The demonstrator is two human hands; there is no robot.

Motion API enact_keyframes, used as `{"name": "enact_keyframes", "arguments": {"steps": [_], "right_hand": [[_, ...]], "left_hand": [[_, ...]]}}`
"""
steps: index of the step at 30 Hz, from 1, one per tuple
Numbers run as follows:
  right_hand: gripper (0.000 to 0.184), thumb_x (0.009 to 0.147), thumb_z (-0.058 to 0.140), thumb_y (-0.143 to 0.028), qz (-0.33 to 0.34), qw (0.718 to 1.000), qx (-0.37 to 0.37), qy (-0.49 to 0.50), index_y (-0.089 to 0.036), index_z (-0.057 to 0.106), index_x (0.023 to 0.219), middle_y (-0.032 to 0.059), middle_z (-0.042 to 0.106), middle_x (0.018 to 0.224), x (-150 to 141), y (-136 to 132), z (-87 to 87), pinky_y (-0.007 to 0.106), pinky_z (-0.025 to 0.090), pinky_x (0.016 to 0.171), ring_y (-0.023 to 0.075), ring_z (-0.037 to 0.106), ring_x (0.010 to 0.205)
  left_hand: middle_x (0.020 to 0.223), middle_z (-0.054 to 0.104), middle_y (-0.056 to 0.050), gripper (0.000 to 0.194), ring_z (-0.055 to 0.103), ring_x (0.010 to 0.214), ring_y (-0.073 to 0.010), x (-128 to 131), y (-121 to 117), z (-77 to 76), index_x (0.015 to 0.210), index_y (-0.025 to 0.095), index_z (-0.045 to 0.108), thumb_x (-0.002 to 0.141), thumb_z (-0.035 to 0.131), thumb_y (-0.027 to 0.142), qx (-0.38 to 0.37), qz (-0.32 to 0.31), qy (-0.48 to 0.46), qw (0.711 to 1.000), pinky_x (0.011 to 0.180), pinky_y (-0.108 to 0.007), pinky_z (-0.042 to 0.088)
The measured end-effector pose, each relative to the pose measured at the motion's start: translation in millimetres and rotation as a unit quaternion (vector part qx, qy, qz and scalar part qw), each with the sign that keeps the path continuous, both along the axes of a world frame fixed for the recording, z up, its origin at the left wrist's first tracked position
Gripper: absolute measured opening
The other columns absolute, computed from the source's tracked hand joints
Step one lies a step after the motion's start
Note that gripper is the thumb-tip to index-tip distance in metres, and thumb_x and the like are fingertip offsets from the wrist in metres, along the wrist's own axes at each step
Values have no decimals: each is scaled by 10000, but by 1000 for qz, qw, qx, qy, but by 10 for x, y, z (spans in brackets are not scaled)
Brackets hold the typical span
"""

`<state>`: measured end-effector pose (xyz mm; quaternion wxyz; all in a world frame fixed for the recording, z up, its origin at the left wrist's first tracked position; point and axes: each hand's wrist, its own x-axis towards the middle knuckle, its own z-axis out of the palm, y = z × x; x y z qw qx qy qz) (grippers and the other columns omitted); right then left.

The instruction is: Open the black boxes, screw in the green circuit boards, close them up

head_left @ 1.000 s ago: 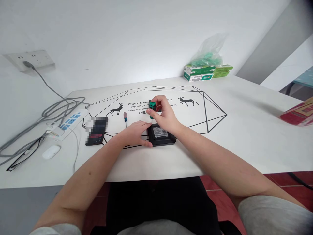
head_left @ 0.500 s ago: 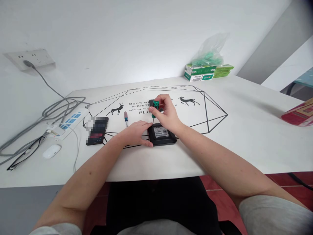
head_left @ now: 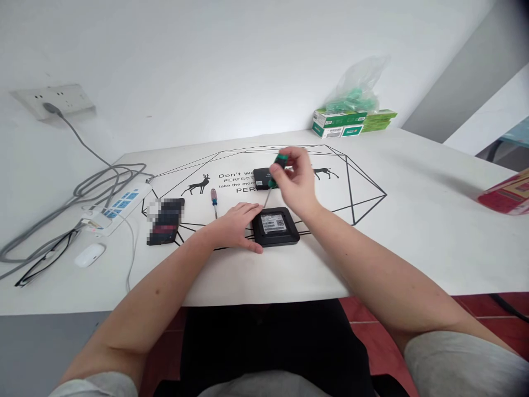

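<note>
A black square case with a white printed label (head_left: 273,220) lies flat on the table. Against its left side is my left hand (head_left: 237,227), gripping it with the fingers at the far left corner and the thumb at the near left one. My right hand (head_left: 301,179) is closed round the green and black handle of a screwdriver (head_left: 280,162). The shaft slants down to the left, its tip by the case's far left corner and my left fingertips; whether it touches is unclear. Behind, a second black box (head_left: 261,177) is partly covered by my right hand and the screwdriver.
A smaller screwdriver (head_left: 214,201) lies to the left, near a phone (head_left: 165,221). Further left are a power strip (head_left: 122,207), grey cable (head_left: 105,179), glasses (head_left: 45,259) and a white earbud case (head_left: 90,255). Green boxes (head_left: 341,118) stand at the back right.
My right hand has moved up and right with the screwdriver, which was nearly upright over the case's far left corner and now leans. More of the black box behind shows. My left hand stays.
</note>
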<state>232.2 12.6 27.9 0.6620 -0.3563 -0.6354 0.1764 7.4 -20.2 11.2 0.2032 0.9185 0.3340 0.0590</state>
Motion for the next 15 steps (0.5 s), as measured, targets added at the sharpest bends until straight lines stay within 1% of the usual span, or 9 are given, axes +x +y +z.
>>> {"name": "enact_keyframes", "arguments": {"steps": [2,3,5,7,8,10,12,13,15], "right_hand": [[283,981,614,-332,-62,998,-34,-4,-289,603,1261,67,647,1151,141,105,30,440,588,869,247,634,1021],[265,961,593,-283,-91,993,-67,-23,-276,627,1223,69,648,1133,202,153,37,463,582,901,249,638,994],[254,903,583,-223,-139,979,-120,-94,-249,667,1142,88,655,1106,284,227,30,502,571,953,275,644,1005],[257,860,599,-202,-162,953,-161,-199,-230,693,1097,120,664,1130,318,265,1,522,569,961,302,657,1007],[258,850,611,-203,-163,936,-181,-255,-221,702,1090,139,671,1150,324,273,-19,524,573,945,313,664,995],[252,857,622,-216,-139,895,-227,-357,-205,714,1092,167,691,1174,331,282,-60,507,578,900,324,679,976],[224,883,610,-225,-101,862,-264,-420,-199,721,1075,165,732,1122,344,291,-98,476,575,866,326,690,972],[202,897,598,-225,-84,852,-275,-437,-200,726,1051,153,752,1072,353,297,-114,458,571,852,320,693,965],[170,921,576,-216,-62,842,-285,-454,-211,731,991,121,778,981,371,309,-140,424,561,822,299,695,926]], "left_hand": [[1790,310,-234,1180,265,1661,-431,97,-40,-21,1725,161,330,845,727,839,-11,-6,-5,1000,1341,-600,244],[1793,301,-237,1143,252,1666,-433,151,-63,-28,1726,157,329,875,699,824,-11,-2,-4,1000,1341,-608,240],[1788,306,-234,1140,290,1646,-436,248,-107,-38,1733,167,318,871,715,799,-7,4,-9,1000,1328,-606,275],[1747,377,-225,1141,362,1598,-439,308,-137,-41,1730,177,331,845,754,761,6,12,-17,1000,1309,-599,319],[1718,413,-223,1130,394,1572,-438,319,-145,-41,1725,174,344,839,767,734,12,14,-20,1000,1299,-592,341],[1661,475,-214,1083,447,1523,-428,299,-146,-37,1711,173,375,838,777,672,25,13,-22,999,1276,-578,381],[1620,510,-205,1036,478,1488,-423,236,-135,-26,1690,188,419,825,792,619,43,8,-26,999,1258,-576,405],[1606,522,-199,1009,486,1475,-425,193,-128,-16,1674,201,446,817,799,599,55,6,-27,998,1252,-583,410],[1596,526,-203,962,486,1465,-443,100,-111,10,1631,201,507,798,813,571,86,12,-31,996,1257,-611,395]]}}
